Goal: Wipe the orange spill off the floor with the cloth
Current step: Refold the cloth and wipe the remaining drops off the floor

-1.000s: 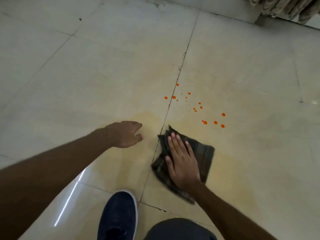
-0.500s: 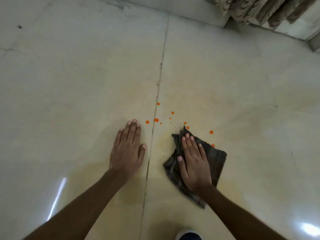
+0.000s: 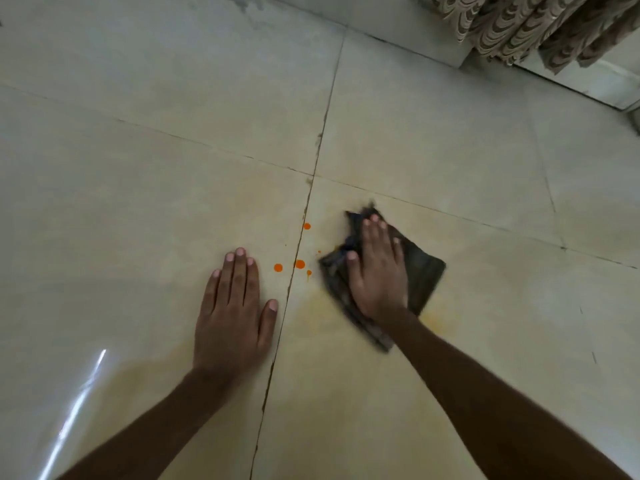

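A dark checked cloth (image 3: 424, 273) lies crumpled on the pale tiled floor, right of the tile joint. My right hand (image 3: 377, 271) presses flat on top of it, fingers pointing away from me. Several orange drops (image 3: 300, 264) sit on the floor around the joint, just left of the cloth. A faint yellowish smear (image 3: 433, 320) shows near the cloth's near right corner. My left hand (image 3: 235, 303) rests flat on the floor left of the joint, fingers spread a little, holding nothing. Its fingertips are close to the leftmost drop.
A dark tile joint (image 3: 277, 341) runs between my hands towards me. A patterned curtain (image 3: 519, 26) hangs at the top right above a low white ledge (image 3: 571, 77). Bright light glare (image 3: 83, 386) lies on the tile at lower left.
My right hand has pushed the cloth forward over the right-hand drops, which no longer show. My left hand stays planted flat on the floor. The shoe has left the view.
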